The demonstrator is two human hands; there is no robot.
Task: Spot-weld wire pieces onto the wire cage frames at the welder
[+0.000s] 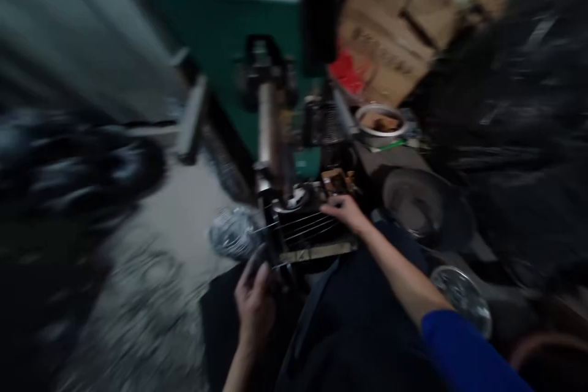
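Note:
Motion blur softens the whole view. In front of me stands a green machine (206, 30) with a metal cylinder (269, 125) running down its middle. My left hand (254, 300) is at the machine's lower left, its fingers curled by a dark part; whatever they grip is hidden. Several thin metal wires (307, 225) stretch across the machine's near end, above a pale bar (318, 252). At their right end is my right hand (345, 211), thumb and fingers closed together in a pinch. Anything between those fingertips is too small to make out.
A bundle of clear, shiny material (234, 231) lies left of the machine. On the right are a white-rimmed bowl (380, 122), a dark round dish (413, 202) and a shiny round container (460, 297). Cardboard (381, 55) is behind, with black sheeting (519, 104) at far right.

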